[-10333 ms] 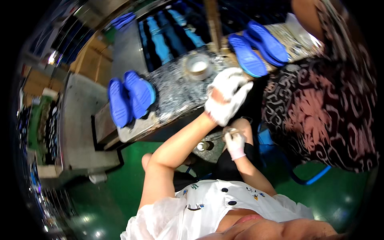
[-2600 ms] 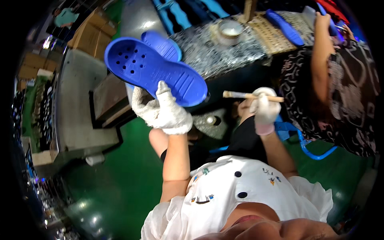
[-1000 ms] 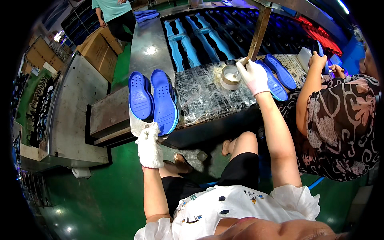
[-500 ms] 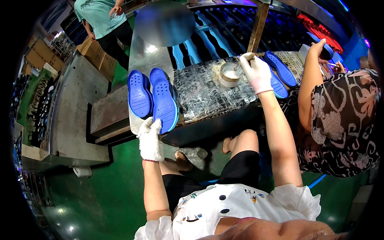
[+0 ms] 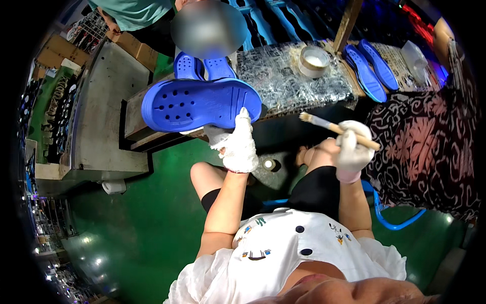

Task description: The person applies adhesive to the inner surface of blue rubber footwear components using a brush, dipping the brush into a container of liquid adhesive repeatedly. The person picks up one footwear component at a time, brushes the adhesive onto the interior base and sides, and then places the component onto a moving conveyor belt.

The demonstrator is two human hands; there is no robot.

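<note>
A seated worker in a white top is holding up a blue clog (image 5: 200,104) in the gloved left hand (image 5: 237,144), fingers clasping its heel end so the sole, with its round holes, is facing upward and stretching out to the worker's left above the bench edge. The gloved right hand (image 5: 352,147) is gripping a wooden-handled brush (image 5: 336,129), its pale bristles pointing left toward the clog but hanging well apart from it, over the worker's knees. Two more blue clogs (image 5: 205,67) are lying side by side on the bench (image 5: 288,83) just behind the raised one. Farther right on the bench's patterned top, a round tin (image 5: 314,61) of pale paste is sitting near a wooden post (image 5: 347,23), and beyond that a pair of blue insoles (image 5: 372,68) is resting flat. A neighbour in a dark floral garment (image 5: 422,152) is sitting close at the worker's right. A second person in a teal shirt (image 5: 134,10) is standing at the far side of the bench. A grey metal machine (image 5: 93,111) is standing to the left on the glossy green floor (image 5: 152,223), and a blue hose (image 5: 390,215) is curling beside the worker's right leg.
</note>
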